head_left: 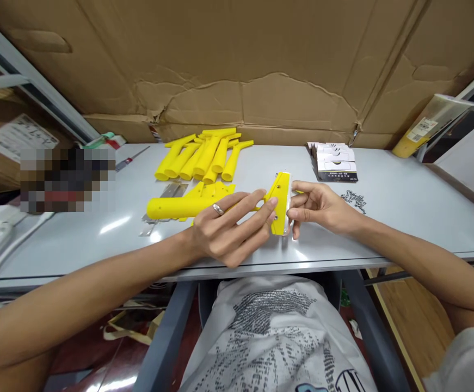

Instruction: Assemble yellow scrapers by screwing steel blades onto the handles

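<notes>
A yellow scraper [279, 204] with a long round handle is held level above the table, its handle pointing left. My left hand [237, 226], a ring on one finger, is closed around the scraper near its head. At the blade end, my right hand [322, 207] pinches the silvery edge strip between thumb and fingers. Small dark screws show on the scraper head. Beneath the handle lie yellow head plates [214, 190] and thin metal blades [174, 189], partly covered by it.
Several yellow handles [206, 155] are piled at the back. Folded printed cards [335, 162] stand at the back right, with loose screws [355, 200] in front. A screwdriver [128, 160] lies back left; a clear-and-yellow tube [422, 128] leans at right. White cables [12, 250] cross the left edge.
</notes>
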Available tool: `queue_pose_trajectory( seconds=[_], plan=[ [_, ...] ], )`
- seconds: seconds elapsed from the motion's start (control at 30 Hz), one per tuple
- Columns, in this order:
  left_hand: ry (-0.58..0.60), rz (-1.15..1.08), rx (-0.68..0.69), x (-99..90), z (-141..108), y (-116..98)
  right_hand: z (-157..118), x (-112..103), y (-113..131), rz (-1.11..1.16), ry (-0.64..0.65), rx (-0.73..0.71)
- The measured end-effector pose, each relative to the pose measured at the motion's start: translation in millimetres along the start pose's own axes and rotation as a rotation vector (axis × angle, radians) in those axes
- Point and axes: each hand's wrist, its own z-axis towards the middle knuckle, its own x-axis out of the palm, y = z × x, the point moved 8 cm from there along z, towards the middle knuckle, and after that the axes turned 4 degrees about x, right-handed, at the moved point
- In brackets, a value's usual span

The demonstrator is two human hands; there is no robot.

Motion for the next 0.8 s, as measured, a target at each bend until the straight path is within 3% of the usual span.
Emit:
queue_pose_trajectory(
  seconds=[0.2, 0.6, 0.8],
  plan=[
    [0.006, -0.006, 0.007, 1.5, -3, -4, 2, -7, -7, 0.003, -0.092, -0.038],
    [0.051, -0.191, -0.127, 7.4, -13, 6, 2, -4, -1, 0.06, -0.152, -0.039],
    [0.082, -0.265, -0.217, 13.8, -21, 13, 1, -5, 1, -0.02, -0.19, 0.011]
  ],
)
